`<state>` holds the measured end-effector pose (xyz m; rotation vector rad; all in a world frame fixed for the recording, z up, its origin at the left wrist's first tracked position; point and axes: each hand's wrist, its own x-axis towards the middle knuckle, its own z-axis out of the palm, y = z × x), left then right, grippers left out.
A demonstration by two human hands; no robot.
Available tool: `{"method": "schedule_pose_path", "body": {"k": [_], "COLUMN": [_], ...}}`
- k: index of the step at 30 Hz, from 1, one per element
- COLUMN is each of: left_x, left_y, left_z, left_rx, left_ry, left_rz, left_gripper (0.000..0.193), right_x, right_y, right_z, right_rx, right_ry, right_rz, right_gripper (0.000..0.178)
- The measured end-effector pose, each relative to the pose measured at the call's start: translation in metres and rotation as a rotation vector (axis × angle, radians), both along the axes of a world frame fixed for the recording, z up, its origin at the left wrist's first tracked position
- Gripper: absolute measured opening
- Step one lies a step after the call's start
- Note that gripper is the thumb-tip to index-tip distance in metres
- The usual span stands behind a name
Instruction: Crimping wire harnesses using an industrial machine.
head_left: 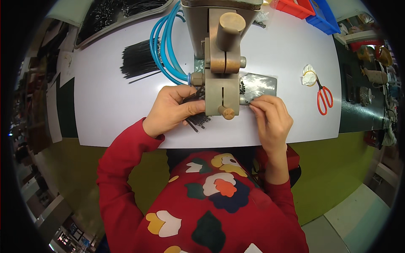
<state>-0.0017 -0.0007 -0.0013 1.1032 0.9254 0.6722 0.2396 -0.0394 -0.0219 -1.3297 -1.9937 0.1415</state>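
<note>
My left hand (pixel 168 111) is closed around a bundle of thin black wires (pixel 199 121), just left of the metal bench press (pixel 222 93). The wire ends fan out below its fingers, and the press head hides part of the bundle. On the other side of the press, my right hand (pixel 274 122) pinches thumb and forefinger together beside the press head. Something tiny and dark shows at those fingertips, too small to make out. Behind them lies a clear plastic bag (pixel 262 86) with small black pieces (pixel 242 88) at its left edge.
A pile of black wires (pixel 137 60) lies left of coiled blue air hoses (pixel 169 50). A tray (pixel 86 39) of black parts stands at the far left. Red-handled scissors (pixel 324 99) and a white wad (pixel 309 76) lie right. Red (pixel 295 7) and blue bins (pixel 324 19) stand at the back.
</note>
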Motion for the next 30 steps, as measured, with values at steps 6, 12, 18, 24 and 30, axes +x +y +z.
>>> {"method": "schedule_pose_path", "body": {"k": [6,12,18,24,30], "left_x": [0.001,0.003,0.001,0.003,0.006], "left_y": [0.0,0.0,0.002,0.003,0.002], "left_z": [0.001,0.002,0.001,0.006,0.01], "left_rx": [0.094,0.027,0.037,0.033,0.005], "left_ry": [-0.03,-0.065,-0.09,-0.111,-0.124], "left_rz": [0.003,0.075,0.076,0.088,0.111], "left_gripper": [0.019,0.017,0.016,0.015,0.014], "right_x": [-0.021,-0.053,-0.057,-0.058,-0.057], "right_y": [0.001,0.006,0.01,0.011,0.011], "right_z": [0.011,0.021,0.018,0.016,0.014], "right_rx": [-0.139,-0.256,-0.142,-0.109,-0.085], "right_ry": [0.591,0.701,0.651,0.641,0.614], "right_rz": [0.113,0.233,0.207,0.199,0.188], "right_gripper": [0.009,0.011,0.012,0.012,0.015]}}
